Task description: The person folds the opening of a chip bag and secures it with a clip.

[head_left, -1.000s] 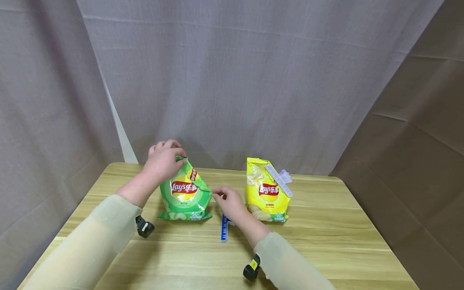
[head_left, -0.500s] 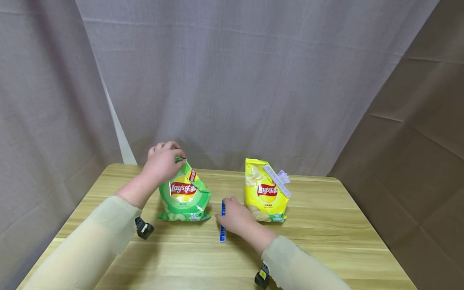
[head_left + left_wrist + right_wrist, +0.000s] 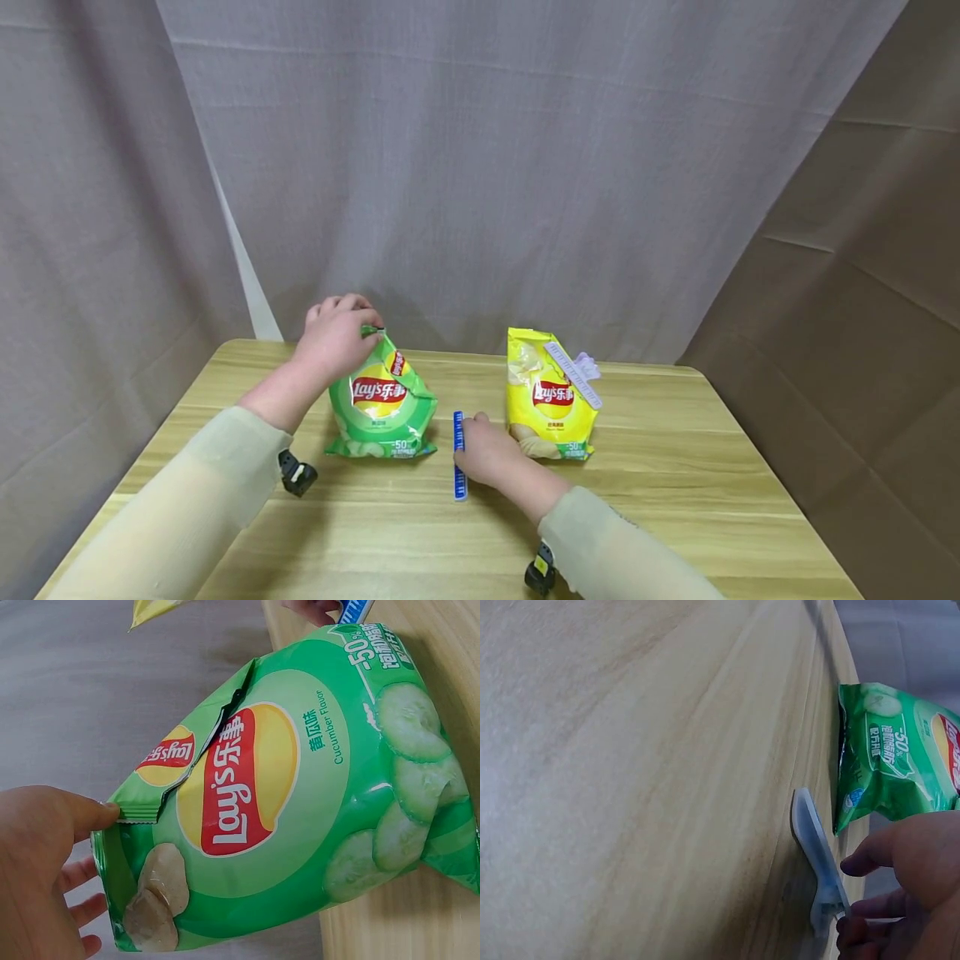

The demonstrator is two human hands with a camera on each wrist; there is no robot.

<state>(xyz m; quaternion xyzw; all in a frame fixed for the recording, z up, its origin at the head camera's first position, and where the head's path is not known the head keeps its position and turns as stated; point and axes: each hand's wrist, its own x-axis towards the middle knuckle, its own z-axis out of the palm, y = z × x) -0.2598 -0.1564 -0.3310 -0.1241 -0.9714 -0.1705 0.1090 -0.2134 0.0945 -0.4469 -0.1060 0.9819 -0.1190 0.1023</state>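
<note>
A green cucumber-flavor chip bag (image 3: pixel 381 425) stands at the left of the table, its top folded down diagonally across the front. My left hand (image 3: pixel 336 335) pinches the bag's top corner. In the left wrist view the left thumb (image 3: pixel 97 815) presses on the folded flap, with the fingers behind the bag. Right of the bag is a blue bag clip (image 3: pixel 460 479), seen edge-on in the right wrist view. My right hand (image 3: pixel 491 454) grips this clip near its middle, thumb on the near side and fingers about its handle end (image 3: pixel 832 907).
A yellow chip bag (image 3: pixel 553 417) stands just beyond the right hand. A lilac clip (image 3: pixel 573 375) sits across its folded top corner. The wooden table (image 3: pixel 675 483) backs onto a grey curtain (image 3: pixel 480 167).
My right hand has left the green bag's side edge, come down to the blue clip and taken hold of it. The clip has shifted slightly left. My left hand stays on the bag.
</note>
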